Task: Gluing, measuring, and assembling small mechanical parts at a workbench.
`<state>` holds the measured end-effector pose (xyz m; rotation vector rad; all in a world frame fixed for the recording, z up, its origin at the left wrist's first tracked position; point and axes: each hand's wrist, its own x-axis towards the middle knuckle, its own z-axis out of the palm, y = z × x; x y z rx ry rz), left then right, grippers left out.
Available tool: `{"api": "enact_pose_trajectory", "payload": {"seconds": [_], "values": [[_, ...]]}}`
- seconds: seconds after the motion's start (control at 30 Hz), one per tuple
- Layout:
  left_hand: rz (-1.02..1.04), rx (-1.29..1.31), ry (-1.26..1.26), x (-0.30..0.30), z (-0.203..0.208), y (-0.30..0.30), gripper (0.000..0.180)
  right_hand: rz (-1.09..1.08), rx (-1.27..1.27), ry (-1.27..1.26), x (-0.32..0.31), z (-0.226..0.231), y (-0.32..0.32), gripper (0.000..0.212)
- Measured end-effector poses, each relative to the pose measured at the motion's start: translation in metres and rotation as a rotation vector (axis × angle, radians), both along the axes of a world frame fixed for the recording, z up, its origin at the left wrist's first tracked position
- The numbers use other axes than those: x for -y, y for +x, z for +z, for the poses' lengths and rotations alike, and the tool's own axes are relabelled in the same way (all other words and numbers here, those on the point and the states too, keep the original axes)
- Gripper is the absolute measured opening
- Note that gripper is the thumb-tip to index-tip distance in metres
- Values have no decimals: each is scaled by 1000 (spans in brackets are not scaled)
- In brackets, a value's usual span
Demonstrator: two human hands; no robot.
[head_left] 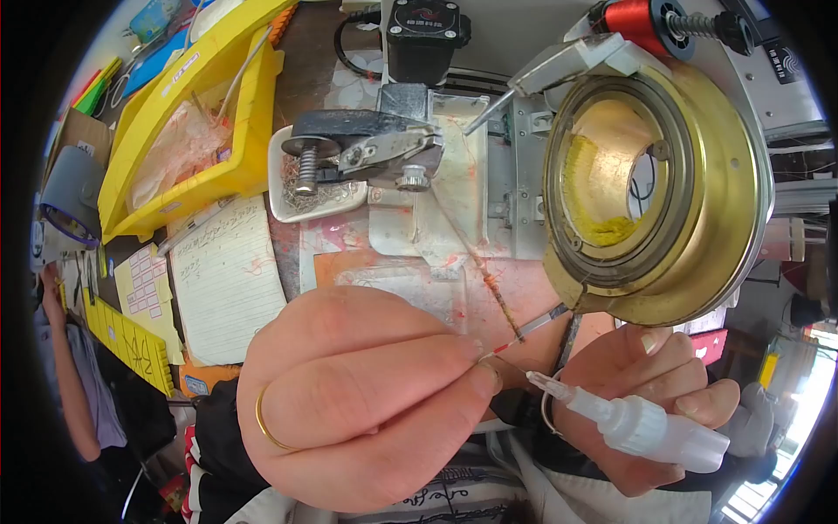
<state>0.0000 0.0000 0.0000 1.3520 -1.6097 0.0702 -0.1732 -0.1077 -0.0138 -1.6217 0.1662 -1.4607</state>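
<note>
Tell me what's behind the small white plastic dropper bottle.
Behind the small white plastic dropper bottle is the person's right hand: curled fingers show above it, more of the hand below. Whatever lies directly behind the bottle is covered and cannot be seen.

The scene is brightly and fairly evenly lit, with pale panes (777, 463) at the lower right washed out to white and warm glare along the brass ring (711, 188). Only soft shading creases the 2 hands, the left hand (371, 397) and the right hand (650, 384), which look reasonably sharp. Fisheye distortion bows the yellow bin (257, 131), the outer background turns soft, and black vignetting swallows all 4 corners.
</note>
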Motion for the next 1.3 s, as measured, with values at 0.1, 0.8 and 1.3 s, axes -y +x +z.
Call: {"api": "enact_pose_trajectory", "payload": {"seconds": [0.1,0.8,1.3], "values": [[8,-4,-10,2,1,-2,32,7,3,-33,1,1,1,35],[-64,-74,-47,2,0,1,32,-4,6,21,-3,3,0,32],[-109,-61,-49,3,-2,6,31,5,38,-15,1,1,0,35]]}}
